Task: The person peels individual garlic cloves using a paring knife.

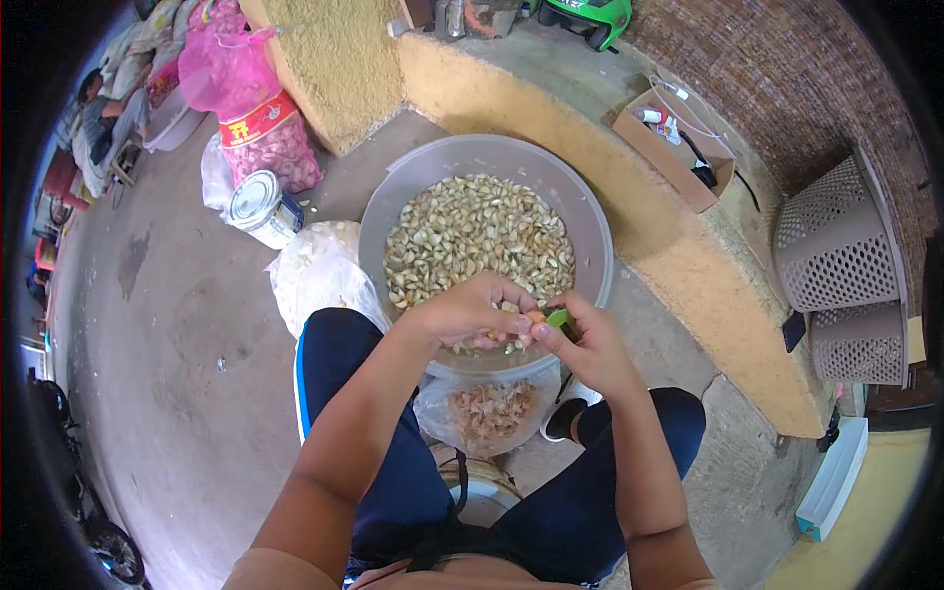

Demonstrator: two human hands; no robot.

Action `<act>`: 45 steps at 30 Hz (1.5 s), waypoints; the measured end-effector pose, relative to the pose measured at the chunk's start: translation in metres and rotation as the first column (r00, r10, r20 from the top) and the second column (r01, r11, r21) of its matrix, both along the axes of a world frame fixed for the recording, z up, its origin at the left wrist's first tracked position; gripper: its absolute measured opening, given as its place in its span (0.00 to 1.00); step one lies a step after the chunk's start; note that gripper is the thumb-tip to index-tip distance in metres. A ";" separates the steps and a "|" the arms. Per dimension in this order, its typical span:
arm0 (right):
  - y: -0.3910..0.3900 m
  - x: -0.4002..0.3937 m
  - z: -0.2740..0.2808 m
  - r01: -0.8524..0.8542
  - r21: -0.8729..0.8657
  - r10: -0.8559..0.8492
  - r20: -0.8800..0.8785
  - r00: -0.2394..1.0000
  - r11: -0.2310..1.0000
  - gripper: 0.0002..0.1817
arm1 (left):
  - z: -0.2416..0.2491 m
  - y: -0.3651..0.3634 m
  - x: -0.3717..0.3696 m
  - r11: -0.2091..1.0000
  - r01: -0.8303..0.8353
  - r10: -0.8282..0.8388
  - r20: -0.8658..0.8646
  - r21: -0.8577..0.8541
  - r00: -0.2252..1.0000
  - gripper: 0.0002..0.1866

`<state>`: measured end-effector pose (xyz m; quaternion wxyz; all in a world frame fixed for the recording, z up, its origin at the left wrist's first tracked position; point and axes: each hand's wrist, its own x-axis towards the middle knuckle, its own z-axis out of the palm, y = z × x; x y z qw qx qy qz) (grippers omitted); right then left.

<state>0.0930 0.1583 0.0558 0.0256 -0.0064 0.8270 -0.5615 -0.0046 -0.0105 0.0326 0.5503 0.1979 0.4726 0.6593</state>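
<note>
My left hand [470,313] is closed around a garlic clove [536,317] above the near rim of a large grey basin [588,211]. My right hand [594,346] grips a small green-handled tool [559,319], probably a knife; its blade is hidden by the fingers. The two hands meet at the clove, fingertips almost touching. Below them, many pale garlic cloves [482,236] lie in the basin, seemingly in water. A clear plastic bag of brownish garlic skins [492,411] sits between my legs, just under the basin's near edge.
Left of the basin are a white plastic bag [324,270], a lidded can [264,208] and a pink net sack of garlic [270,147]. A low yellow ledge [649,236] curves along the right, carrying a cardboard box [678,147]. Another person [103,113] sits far left.
</note>
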 end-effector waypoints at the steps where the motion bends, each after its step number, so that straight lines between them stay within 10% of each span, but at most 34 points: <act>1: 0.000 0.000 0.003 -0.011 0.032 0.012 -0.018 1.000 0.999 0.17 | 0.000 0.000 -0.001 1.000 0.005 -0.005 -0.005 -0.009 1.000 0.11; 45: 0.004 -0.014 -0.021 0.122 0.159 -0.108 -0.090 0.990 0.980 0.18 | -0.006 0.021 0.023 0.907 -0.409 0.421 0.223 -0.100 0.879 0.08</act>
